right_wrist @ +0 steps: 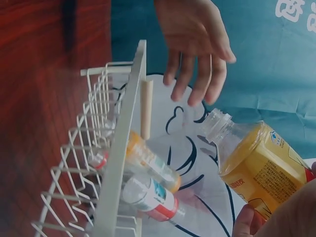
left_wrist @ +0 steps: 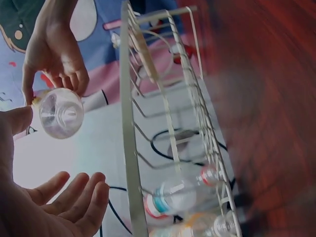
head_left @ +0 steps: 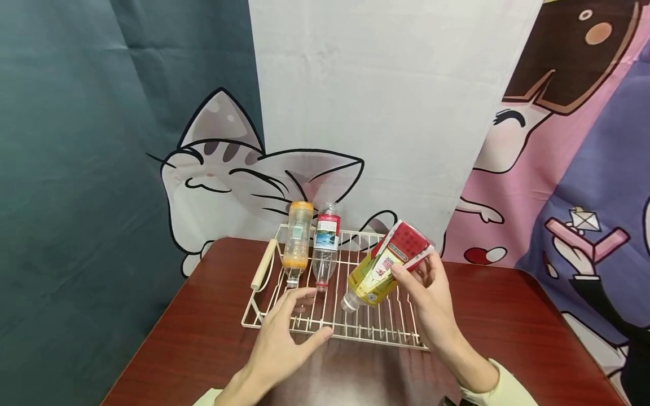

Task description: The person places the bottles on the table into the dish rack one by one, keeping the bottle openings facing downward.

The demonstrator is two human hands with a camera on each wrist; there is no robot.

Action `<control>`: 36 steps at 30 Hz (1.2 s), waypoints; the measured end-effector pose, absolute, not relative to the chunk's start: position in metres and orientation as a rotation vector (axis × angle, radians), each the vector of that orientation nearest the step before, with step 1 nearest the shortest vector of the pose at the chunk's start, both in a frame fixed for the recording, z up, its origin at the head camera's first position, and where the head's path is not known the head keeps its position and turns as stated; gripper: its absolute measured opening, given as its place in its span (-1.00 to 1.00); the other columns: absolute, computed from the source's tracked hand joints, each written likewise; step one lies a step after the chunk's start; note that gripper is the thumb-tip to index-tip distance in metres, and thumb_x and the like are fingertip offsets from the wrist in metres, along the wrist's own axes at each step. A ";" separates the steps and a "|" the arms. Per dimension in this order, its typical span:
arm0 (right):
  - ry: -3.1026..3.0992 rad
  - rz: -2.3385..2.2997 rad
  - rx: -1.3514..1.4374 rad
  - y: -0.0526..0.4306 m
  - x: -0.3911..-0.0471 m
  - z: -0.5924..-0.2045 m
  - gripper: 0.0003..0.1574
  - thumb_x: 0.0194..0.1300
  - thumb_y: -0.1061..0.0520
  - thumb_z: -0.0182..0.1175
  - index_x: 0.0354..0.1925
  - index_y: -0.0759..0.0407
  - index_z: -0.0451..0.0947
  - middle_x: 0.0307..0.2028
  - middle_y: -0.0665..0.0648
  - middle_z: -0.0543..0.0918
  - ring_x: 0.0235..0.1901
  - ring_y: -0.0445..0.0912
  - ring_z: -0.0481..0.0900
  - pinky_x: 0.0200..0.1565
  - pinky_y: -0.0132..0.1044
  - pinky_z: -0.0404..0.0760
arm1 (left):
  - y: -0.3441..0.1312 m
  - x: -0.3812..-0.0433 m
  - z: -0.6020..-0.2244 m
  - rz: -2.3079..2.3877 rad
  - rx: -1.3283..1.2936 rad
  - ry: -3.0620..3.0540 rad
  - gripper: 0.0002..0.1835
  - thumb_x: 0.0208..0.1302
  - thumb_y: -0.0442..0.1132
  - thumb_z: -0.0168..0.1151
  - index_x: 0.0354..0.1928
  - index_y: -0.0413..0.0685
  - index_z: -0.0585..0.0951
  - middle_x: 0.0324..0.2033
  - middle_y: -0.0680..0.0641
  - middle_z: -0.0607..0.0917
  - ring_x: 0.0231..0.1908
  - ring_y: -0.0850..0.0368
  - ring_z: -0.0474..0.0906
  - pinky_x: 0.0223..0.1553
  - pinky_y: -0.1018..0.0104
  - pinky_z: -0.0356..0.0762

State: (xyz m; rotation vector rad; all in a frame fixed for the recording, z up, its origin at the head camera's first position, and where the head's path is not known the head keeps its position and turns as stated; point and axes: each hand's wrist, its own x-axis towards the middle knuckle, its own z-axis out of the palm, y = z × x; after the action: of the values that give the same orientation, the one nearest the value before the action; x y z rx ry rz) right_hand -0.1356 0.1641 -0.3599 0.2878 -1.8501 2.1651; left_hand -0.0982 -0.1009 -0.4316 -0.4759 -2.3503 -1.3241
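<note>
My right hand (head_left: 431, 296) grips a plastic bottle (head_left: 388, 265) with a red and yellow label, tilted over the wire basket so that its bare neck points down and left. In the left wrist view, the bottle's clear neck end (left_wrist: 61, 114) faces the camera. My left hand (head_left: 281, 338), fingers spread and thumb apart, hovers at the basket's front left and holds nothing. The right wrist view shows the bottle's neck just below the left hand's fingers (right_wrist: 197, 81), with a small gap between.
The white wire basket (head_left: 355, 337) with a wooden handle (head_left: 264, 265) stands on the red-brown table (head_left: 188, 338). Inside its left part lie an orange-ended bottle (head_left: 298, 239) and a clear bottle (head_left: 326, 239) with a red and blue label, necks toward me. A printed curtain (head_left: 396, 113) hangs behind.
</note>
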 end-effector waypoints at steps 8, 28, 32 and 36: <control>-1.851 2.167 0.276 0.161 -0.156 -0.355 -0.26 0.47 0.42 0.30 0.49 0.05 0.38 0.16 0.05 0.76 0.15 -0.05 0.72 0.20 -0.29 0.69 | -0.120 -0.104 -0.439 -0.937 -0.393 -2.404 -0.18 0.12 0.12 0.71 0.41 0.05 0.63 0.34 0.01 0.67 0.36 -0.05 0.61 0.29 -0.16 0.62; -1.962 2.082 0.189 0.160 -0.191 -0.340 -0.26 0.48 0.31 0.37 0.50 0.07 0.36 0.10 0.06 0.65 0.08 -0.11 0.70 0.11 -0.32 0.67 | -0.144 -0.116 -0.448 -0.799 -0.068 -2.762 0.32 0.26 0.51 0.42 0.76 -0.20 0.15 0.71 -0.36 0.14 0.70 -0.40 0.00 0.57 -0.49 0.12; -2.018 2.056 0.177 0.160 -0.198 -0.337 -0.27 0.49 0.26 0.40 0.49 0.07 0.37 0.12 0.11 0.64 0.06 -0.11 0.70 0.09 -0.31 0.67 | -0.144 -0.116 -0.448 -0.802 -0.045 -2.792 0.35 0.23 0.49 0.46 0.75 -0.26 0.13 0.72 -0.38 0.10 0.70 -0.40 -0.03 0.55 -0.49 0.17; -2.075 2.039 0.162 0.160 -0.205 -0.335 -0.28 0.51 0.20 0.41 0.49 0.06 0.36 0.14 0.12 0.61 0.06 -0.09 0.66 0.10 -0.30 0.66 | -0.144 -0.117 -0.449 -0.797 -0.039 -2.803 0.38 0.21 0.50 0.48 0.74 -0.31 0.13 0.74 -0.37 0.06 0.71 -0.40 -0.04 0.53 -0.49 0.22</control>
State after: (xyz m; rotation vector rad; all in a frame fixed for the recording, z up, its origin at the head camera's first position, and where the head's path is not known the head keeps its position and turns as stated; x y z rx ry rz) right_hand -0.2052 0.1598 -0.3351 0.1620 -2.0751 2.0387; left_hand -0.1165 -0.1439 -0.4493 -0.0386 -2.8033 -0.7966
